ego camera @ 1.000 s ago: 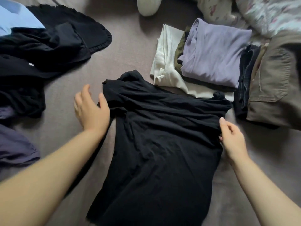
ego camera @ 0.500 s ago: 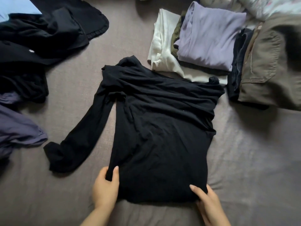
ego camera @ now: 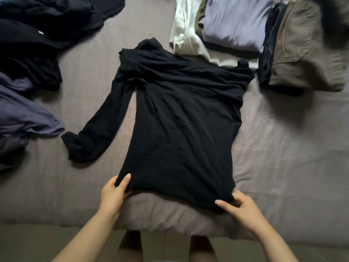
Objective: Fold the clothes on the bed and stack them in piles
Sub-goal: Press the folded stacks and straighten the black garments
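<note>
A black long-sleeved top [ego camera: 181, 120] lies flat on the grey-brown bed sheet [ego camera: 283, 157], its hem near me. One sleeve trails out to the left; the other is folded across the chest. My left hand [ego camera: 115, 191] pinches the hem's left corner, thumb on top. At the hem's right corner, my right hand [ego camera: 238, 207] grips the fabric, lifting it slightly. Behind the top sit folded piles: a lilac garment [ego camera: 234, 23] on olive and white ones [ego camera: 185, 36], and khaki trousers [ego camera: 306, 48] on dark items.
Unfolded black clothes [ego camera: 37, 35] are heaped at the back left, with a grey-purple garment [ego camera: 20, 118] in front of them at the left edge. The bed's front edge [ego camera: 170, 229] runs just before my legs.
Both hands moved from the top's shoulders down to its hem and took hold of the two corners. The left sleeve now lies uncovered on the sheet. The view shifted back toward the bed edge.
</note>
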Demonstrator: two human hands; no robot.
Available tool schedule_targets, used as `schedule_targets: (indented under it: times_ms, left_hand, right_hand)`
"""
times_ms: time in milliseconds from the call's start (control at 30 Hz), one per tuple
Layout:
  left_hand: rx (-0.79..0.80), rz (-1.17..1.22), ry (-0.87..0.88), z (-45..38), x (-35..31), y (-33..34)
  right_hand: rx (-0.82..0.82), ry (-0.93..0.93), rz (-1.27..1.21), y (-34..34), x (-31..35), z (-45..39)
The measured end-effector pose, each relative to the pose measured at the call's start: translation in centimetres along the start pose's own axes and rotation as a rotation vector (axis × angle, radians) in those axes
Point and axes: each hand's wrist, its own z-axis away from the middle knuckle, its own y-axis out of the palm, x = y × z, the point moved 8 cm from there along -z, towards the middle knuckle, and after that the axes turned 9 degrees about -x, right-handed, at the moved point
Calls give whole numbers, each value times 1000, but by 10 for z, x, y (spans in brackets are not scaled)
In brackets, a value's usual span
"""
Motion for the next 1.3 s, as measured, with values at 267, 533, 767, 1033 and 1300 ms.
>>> schedule_targets:
  times_ms: [267,533,767,1033,1300]
  left_hand:
    - [-101,60,-20,8,28,-16]
    - [-87,13,-67,20,63,-32]
    - [-23,-284,39,6,46,-33]
    - [58,-534,55,-14,16,-37]
    - [19,88,-279,6,22,-22]
  right_hand:
    - [-411,321,-505,-16,-46,23]
    - [-529,291,-81,-37,-86,50]
    - [-729,290,37,-63,-78,45]
    - [-322,630,-538,-15,-79,22]
    - [221,403,-1319,-10,-43,45]
